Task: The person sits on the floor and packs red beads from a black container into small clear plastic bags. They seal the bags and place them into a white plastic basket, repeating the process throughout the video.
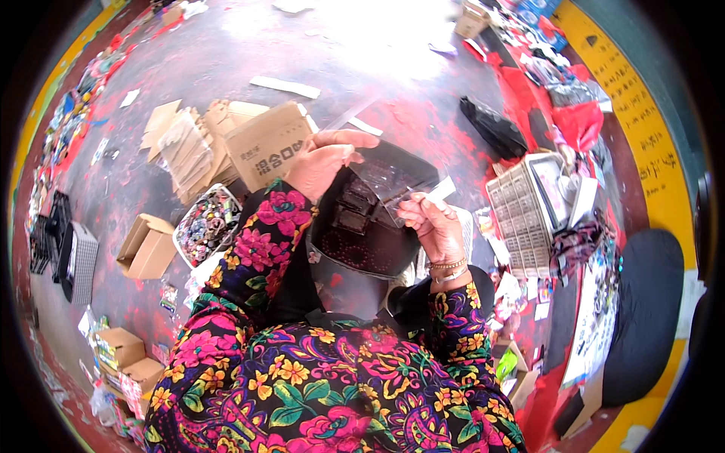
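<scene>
Head view: right hand pinching a clear plastic bag, left hand grip unclear, work apparently unfinished above dark rectangular packets inside a black plastic basket.

Blk long-slv top w/ pink & yel. flowers, grn leaves; R-side gold-/silver-tone bracelets

Left arm: elbow bent, sleeved left forearm angled far and rightward. Left hand sits farther from my torso than the right, back upward, index finger stretched right, thumb beneath it; whether their tips meet, cannot tell. Right arm: sleeved right forearm runs far and slightly left, wrist bare of cloth. Right hand turned left, thumb and index pinched together, remaining fingers curled. Hands near each other, apart.
</scene>
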### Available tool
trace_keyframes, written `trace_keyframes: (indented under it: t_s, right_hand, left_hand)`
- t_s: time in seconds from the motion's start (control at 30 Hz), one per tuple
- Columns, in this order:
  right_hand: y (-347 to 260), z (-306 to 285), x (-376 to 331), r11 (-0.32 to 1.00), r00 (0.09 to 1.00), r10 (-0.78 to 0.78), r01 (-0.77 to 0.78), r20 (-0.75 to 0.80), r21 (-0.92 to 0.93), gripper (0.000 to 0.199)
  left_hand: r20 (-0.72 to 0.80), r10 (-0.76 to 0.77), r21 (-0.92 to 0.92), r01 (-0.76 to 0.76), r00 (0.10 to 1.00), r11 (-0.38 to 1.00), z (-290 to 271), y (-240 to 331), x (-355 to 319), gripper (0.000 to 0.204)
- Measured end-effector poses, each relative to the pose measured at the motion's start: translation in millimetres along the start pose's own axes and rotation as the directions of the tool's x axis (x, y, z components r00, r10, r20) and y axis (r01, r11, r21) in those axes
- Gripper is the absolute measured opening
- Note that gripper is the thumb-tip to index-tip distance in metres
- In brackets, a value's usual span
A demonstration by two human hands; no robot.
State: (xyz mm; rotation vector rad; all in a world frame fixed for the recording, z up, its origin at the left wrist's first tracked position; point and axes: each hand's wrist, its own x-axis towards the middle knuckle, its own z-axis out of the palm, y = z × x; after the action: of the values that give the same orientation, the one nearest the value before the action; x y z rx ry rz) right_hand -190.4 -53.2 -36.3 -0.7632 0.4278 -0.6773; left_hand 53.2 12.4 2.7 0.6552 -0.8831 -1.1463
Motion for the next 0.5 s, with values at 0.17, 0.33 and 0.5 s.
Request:
trace_keyframes:
  t_s: [0.17,0.33,0.5]
  right_hand:
    - [-3.4,-24.4,-4.1,0.957,0.966,-0.122,0.054,-0.227,-0.286,0.017]
    - [-17.3,-20.5,-5.1,0.931,0.96,-0.138,0.042,-0.244,-0.361,0.016]
    - [-15.1,-21.3,-4.4,0.959,0.955,-0.131,0.054,-0.268,-0.278,0.015]
  left_hand:
    - [-0.323,-0.202,0.154,0.262,0.925,0.953,-1.7,-19.5,5.4,0.011]
    - [-0.302,-0.302,0.109,0.347,0.904,0.931,-10.9,-28.8,2.7,0.014]
    - [-0.276,-0.27,0.015,0.285,0.922,0.958,-5.1,-27.0,3.7,0.017]
